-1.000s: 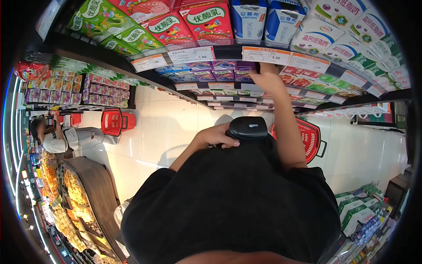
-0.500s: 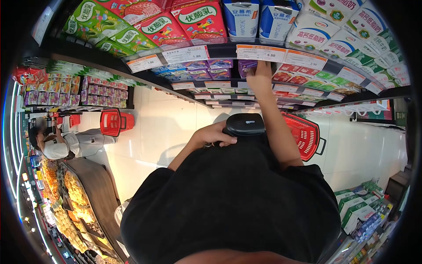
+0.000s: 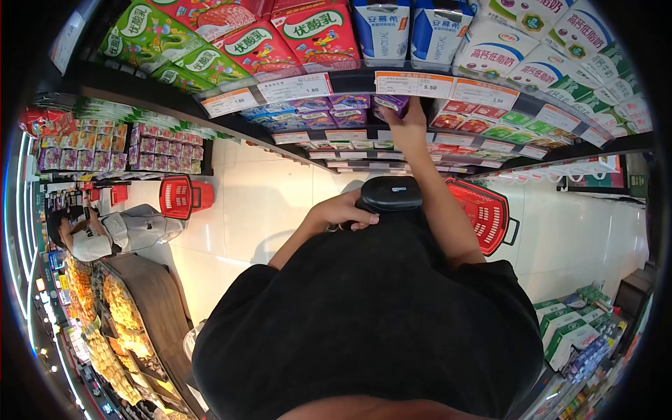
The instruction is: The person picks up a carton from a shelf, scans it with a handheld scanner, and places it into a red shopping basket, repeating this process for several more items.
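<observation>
My right hand (image 3: 404, 120) reaches up under the top shelf and grips a purple carton (image 3: 389, 103) in the second row, beside other purple and blue cartons (image 3: 329, 106). My left hand (image 3: 344, 210) is held near my chest, closed on a black handheld scanner (image 3: 392, 194). A red shopping basket (image 3: 484, 213) hangs at my right forearm. My black shirt fills the lower middle of the view.
The top shelf (image 3: 350, 82) carries price tags, with red and green drink cartons (image 3: 315, 31) and white milk boxes (image 3: 560, 42) above. Another red basket (image 3: 178, 196) stands on the tiled floor. A person (image 3: 112, 234) stands at far left by a produce display (image 3: 119, 315).
My right hand has pushed further up and into the shelf and now grips the purple carton. The person at left has shifted slightly. My left hand stays on the scanner.
</observation>
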### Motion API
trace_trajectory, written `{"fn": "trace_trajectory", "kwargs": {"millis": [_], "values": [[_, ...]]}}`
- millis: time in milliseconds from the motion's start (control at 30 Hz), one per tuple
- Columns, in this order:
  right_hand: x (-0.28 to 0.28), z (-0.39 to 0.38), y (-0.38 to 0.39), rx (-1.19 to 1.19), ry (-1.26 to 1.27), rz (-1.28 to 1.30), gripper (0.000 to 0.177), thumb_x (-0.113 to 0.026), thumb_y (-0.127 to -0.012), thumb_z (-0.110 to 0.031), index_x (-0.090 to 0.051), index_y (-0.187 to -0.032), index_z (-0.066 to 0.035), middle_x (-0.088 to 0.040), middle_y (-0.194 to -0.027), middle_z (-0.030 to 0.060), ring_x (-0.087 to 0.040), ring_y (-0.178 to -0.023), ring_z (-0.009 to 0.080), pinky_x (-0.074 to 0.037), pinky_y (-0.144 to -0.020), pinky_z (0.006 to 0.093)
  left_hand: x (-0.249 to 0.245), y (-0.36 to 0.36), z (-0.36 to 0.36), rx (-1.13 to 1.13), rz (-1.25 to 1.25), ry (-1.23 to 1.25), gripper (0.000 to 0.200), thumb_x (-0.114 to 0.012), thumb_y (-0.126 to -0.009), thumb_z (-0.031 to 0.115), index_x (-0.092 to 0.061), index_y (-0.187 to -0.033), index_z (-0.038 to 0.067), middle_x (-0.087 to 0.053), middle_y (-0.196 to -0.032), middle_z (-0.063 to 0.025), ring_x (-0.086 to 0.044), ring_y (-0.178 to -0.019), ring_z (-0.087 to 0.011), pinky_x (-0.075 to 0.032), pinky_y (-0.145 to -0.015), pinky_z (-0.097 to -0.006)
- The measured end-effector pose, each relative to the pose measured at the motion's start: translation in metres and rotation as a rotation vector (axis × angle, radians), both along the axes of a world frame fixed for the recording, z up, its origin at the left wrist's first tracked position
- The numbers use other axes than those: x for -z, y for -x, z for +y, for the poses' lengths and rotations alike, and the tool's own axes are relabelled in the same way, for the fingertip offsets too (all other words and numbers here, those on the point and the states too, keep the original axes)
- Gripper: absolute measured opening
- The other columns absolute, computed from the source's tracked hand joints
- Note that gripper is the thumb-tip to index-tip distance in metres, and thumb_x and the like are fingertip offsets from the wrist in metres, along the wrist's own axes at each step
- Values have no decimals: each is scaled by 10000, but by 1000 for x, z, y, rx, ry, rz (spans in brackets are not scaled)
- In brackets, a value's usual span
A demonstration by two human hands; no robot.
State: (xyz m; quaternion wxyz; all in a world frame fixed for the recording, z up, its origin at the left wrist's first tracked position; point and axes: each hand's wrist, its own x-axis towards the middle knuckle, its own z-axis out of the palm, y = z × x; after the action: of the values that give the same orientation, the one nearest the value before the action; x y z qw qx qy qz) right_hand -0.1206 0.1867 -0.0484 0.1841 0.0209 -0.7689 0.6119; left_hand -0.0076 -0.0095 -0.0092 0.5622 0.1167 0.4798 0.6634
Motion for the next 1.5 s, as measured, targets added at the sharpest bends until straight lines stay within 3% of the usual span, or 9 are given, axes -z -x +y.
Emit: {"fn": "trace_trajectory", "kwargs": {"millis": [100,333,667,1000,1100,1200,1367,1467,1500], "values": [[-2,-8,-8,131,349,85,556,-729,-793,-38,-454,-1271,34,-609,-1145,203,-623,-1034,306,-463,-918,348,-10,-4,2,-82,25,19,266,-658,-837,96,-565,-1060,-15,-476,-633,-12,-459,-504,-87,-389,-488,-253],[-15,-11,-21,46,321,38,525,-716,-810,-19,-460,-1264,48,-612,-1111,180,-597,-1021,220,-442,-937,321,2,0,-2,-54,-34,-54,431,-671,-856,77,-445,-1217,11,-504,-675,-23,-477,-525,-89,-401,-506,-260],[-2,13,-44,64,113,12,603,-717,-825,-24,-380,-1318,61,-550,-1211,164,-584,-1093,216,-448,-968,339,-3,-1,-1,-120,-50,-84,349,-684,-818,158,-559,-1091,-19,-487,-641,-24,-458,-509,-85,-375,-480,-239],[-37,-4,-1,236,-305,407,479,-805,-736,-106,-585,-1140,28,-621,-1106,213,-596,-986,407,-477,-871,420,4,1,0,-76,-79,-108,336,-677,-855,102,-481,-1110,3,-501,-662,-31,-465,-504,-86,-392,-488,-252],[-36,3,-3,213,-131,317,423,-810,-739,-80,-621,-1111,-14,-662,-1049,140,-635,-911,270,-477,-844,357,4,2,-2,-70,-53,-97,334,-677,-856,101,-481,-1109,4,-508,-667,-34,-471,-506,-89,-397,-492,-252],[-36,9,-17,208,57,180,456,-830,-702,-123,-622,-1081,20,-649,-1021,207,-635,-941,345,-488,-837,390,6,-2,-5,-90,-40,-117,351,-674,-856,97,-477,-1131,2,-511,-670,-32,-477,-516,-91,-400,-496,-251],[-14,29,-77,192,-140,41,594,-781,-740,-49,-497,-1257,23,-599,-1159,167,-581,-1036,207,-467,-894,335,3,-3,-9,-115,-59,-105,331,-669,-848,79,-513,-1128,-4,-505,-682,-26,-470,-531,-88,-395,-501,-253],[6,37,-97,173,233,112,508,-711,-805,-161,-493,-1237,-5,-624,-1116,209,-638,-992,340,-510,-869,398,-2,-2,-9,-110,-47,-133,274,-665,-843,69,-547,-1078,-7,-501,-690,-28,-465,-530,-89,-388,-506,-256],[5,40,-98,91,739,-94,474,-663,-826,-178,-494,-1234,-5,-615,-1136,211,-620,-1041,368,-500,-911,440,2,-1,-8,-109,-58,-185,258,-657,-833,54,-559,-1060,-16,-498,-690,-29,-464,-533,-89,-381,-511,-254]]}}
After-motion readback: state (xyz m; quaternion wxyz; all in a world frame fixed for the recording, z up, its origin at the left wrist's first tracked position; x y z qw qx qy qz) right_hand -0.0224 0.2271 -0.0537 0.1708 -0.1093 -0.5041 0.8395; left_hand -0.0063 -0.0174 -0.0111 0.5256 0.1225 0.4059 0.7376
